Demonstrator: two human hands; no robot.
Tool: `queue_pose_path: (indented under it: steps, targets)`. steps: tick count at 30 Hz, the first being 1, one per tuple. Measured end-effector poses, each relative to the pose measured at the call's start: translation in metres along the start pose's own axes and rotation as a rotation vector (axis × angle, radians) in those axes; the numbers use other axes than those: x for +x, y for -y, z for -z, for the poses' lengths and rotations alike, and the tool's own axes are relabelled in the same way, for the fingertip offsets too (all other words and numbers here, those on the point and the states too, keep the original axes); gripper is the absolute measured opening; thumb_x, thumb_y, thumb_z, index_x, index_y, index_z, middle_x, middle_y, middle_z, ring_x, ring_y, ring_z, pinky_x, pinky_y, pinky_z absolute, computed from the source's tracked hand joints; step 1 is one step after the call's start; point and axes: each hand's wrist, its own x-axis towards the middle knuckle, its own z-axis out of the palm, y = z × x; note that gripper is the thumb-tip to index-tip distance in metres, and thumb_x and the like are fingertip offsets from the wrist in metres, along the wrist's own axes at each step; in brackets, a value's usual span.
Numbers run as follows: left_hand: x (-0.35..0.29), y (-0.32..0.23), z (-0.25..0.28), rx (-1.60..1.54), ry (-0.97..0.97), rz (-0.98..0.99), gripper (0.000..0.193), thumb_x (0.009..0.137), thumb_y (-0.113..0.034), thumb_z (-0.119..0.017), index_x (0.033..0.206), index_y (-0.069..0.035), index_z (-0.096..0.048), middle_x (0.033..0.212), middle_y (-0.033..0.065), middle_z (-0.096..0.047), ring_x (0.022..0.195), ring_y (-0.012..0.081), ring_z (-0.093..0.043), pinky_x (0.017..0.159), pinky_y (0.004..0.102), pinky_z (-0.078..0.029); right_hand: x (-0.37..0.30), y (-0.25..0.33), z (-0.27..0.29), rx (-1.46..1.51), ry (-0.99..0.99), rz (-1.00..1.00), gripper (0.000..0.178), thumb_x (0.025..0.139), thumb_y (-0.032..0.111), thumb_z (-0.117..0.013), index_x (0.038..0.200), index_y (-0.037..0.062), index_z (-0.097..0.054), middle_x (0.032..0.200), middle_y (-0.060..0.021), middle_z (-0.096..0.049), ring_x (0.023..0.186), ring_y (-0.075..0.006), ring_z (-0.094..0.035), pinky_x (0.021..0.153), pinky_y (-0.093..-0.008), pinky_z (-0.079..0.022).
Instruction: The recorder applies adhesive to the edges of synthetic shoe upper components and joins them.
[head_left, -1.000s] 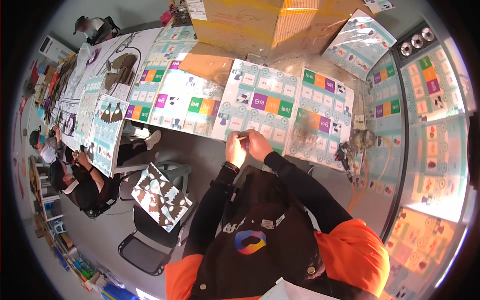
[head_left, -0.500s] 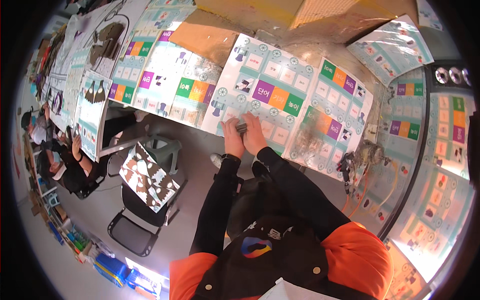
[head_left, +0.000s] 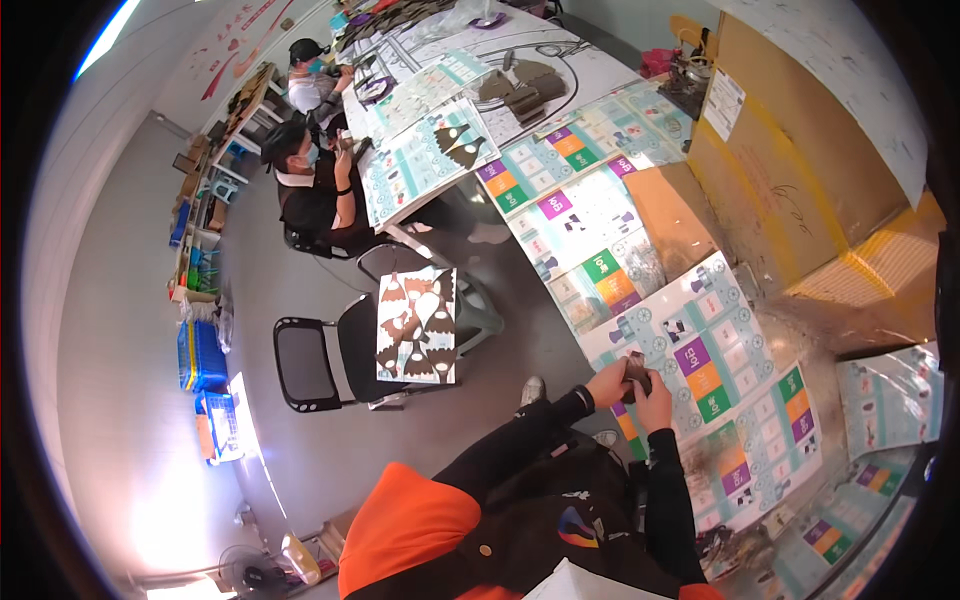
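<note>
Over the near edge of a table covered with printed boards, my left hand (head_left: 608, 384) and my right hand (head_left: 655, 403) are held close together. Both are closed around a small dark brown piece (head_left: 636, 370), which shows between the fingers; its exact kind is too small to make out. Directly under and beyond the hands lies a white and teal printed board (head_left: 745, 345) with purple, orange and green blocks. Another printed board (head_left: 775, 450) lies nearer to my right forearm.
A black chair (head_left: 305, 362) at left carries a board of brown fan-shaped cutouts (head_left: 410, 325). Two people sit along the far left side, one person (head_left: 318, 190) nearer. Large cardboard boxes (head_left: 790, 170) stand at far right. Dark flat pieces (head_left: 525, 90) lie on the far table.
My view has swung to the left, bringing the seated people and chair further into sight. My hands stay together around the brown piece, which has tilted upward.
</note>
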Motion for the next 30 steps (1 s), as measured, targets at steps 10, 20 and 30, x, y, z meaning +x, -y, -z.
queue_pose_path:
  steps: [10, 20, 30]
  targets:
    - [0.037, -0.052, 0.194, -0.480, 0.140, 0.055, 0.022, 0.096, -0.015, -0.069, 0.111, -0.002, -0.061, 0.093, 0.0033, -0.065, 0.086, 0.0082, -0.060, 0.075, 0.0264, -0.052, 0.089, 0.162, 0.005, 0.066, 0.139, -0.019, 0.044, 0.087, 0.038, -0.072, 0.105, -0.0022, -0.068, 0.093, -0.0242, -0.069, 0.088, -0.0370, -0.068, 0.077, -0.0443, -0.051]
    - [0.045, 0.035, 0.239, -0.548, 0.051, 0.087, 0.025, 0.090, -0.021, -0.074, 0.102, -0.003, -0.060, 0.089, 0.0032, -0.064, 0.078, 0.0109, -0.060, 0.071, 0.0272, -0.049, 0.105, 0.188, -0.086, 0.156, 0.106, -0.284, 0.043, 0.088, 0.031, -0.073, 0.110, -0.0054, -0.068, 0.093, -0.0150, -0.073, 0.086, -0.0217, -0.069, 0.077, -0.0349, -0.052]
    - [0.041, 0.134, 0.305, -0.342, -0.064, 0.364, 0.053, 0.091, -0.024, -0.074, 0.130, 0.003, -0.052, 0.102, 0.0114, -0.067, 0.079, 0.0178, -0.068, 0.069, 0.0308, -0.055, 0.190, 0.085, -0.131, -0.168, -0.158, -0.230, 0.049, 0.080, 0.042, -0.078, 0.105, 0.0001, -0.072, 0.096, -0.0229, -0.072, 0.091, -0.0377, -0.069, 0.080, -0.0457, -0.053]
